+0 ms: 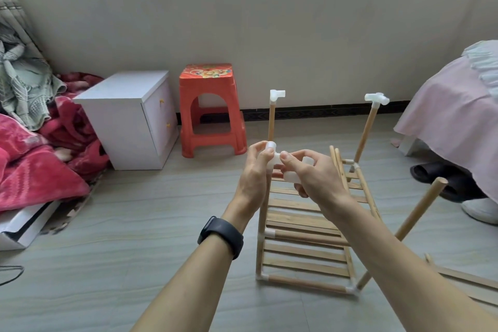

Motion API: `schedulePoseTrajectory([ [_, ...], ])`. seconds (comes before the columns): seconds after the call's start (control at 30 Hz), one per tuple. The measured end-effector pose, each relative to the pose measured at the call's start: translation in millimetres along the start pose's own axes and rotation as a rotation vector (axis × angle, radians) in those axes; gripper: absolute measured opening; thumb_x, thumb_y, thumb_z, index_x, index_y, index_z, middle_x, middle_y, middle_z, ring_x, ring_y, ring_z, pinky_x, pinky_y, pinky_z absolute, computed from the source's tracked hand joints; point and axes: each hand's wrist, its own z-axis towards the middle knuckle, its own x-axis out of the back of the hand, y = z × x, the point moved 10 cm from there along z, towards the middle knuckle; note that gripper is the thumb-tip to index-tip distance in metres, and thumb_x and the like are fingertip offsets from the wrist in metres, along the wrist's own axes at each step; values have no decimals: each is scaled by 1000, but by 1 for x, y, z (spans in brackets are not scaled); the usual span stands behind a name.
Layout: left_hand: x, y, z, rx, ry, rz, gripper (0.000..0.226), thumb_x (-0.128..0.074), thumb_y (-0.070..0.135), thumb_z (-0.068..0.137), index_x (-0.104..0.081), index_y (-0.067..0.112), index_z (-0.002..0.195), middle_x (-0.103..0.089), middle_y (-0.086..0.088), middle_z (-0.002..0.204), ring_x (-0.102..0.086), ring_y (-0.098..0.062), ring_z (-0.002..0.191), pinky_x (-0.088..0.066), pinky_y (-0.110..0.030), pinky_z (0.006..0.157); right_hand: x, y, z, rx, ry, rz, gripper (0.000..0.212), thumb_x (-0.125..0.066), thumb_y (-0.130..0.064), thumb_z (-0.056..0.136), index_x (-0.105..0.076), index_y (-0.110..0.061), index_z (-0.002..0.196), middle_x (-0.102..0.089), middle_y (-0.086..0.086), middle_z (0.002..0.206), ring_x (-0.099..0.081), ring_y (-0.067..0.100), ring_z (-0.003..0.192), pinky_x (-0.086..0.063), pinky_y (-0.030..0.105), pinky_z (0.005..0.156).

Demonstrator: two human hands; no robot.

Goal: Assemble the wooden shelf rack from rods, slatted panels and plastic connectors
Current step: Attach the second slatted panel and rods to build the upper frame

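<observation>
Grey plank floor, bedroom corner. Your fingers on both hands pinch a milky plastic connector, likely turning its round sockets to line up with the rod below. I'd guess your left hand steadies while your right hand twists. Half-built rack stands underneath: smooth round wood, flat slats.

The one camera sits on my head, wide-angled, facing forward and down. My forearms run up from the bottom edge, and my left hand and right hand meet close before the lens near mid-frame, pinching a white plastic tube connector between them. Just beyond and below stands the half-built wooden slatted rack on the grey wood-grain floor. The view reaches the pale plastered wall, where an orange plastic stool stands farther off.
</observation>
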Motion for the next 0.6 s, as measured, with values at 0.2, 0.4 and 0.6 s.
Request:
schedulePoseTrajectory([
  [0.2, 5, 9, -1, 18, -12, 31, 28, -45, 46, 101, -56, 27, 118, -68, -8, 107, -69, -4, 79, -48, -13, 59, 3, -4, -9, 24, 24, -44, 26, -67, -48, 94, -69, -23, 100, -74, -1, 81, -64, 11, 67, -46, 22, 54],
  [0.4, 4, 10, 6, 10, 19, 84, 42, -45, 54, 89, -66, 18, 92, -70, 1, 77, -66, -10, 71, -48, -23, 65, -1, -4, -9, 57, 21, -50, 26, -64, -47, 96, -66, -21, 98, -74, 1, 86, -64, 18, 78, -49, 34, 67],
  [0.6, -15, 1, 14, -49, 31, 15, 35, -41, 49, 97, -55, 29, 72, -51, 9, 59, -46, -10, 56, -40, -32, 61, 8, 1, -4, 62, 45, -52, 25, -66, -47, 95, -67, -22, 92, -72, -2, 74, -65, 17, 77, -52, 39, 70],
])
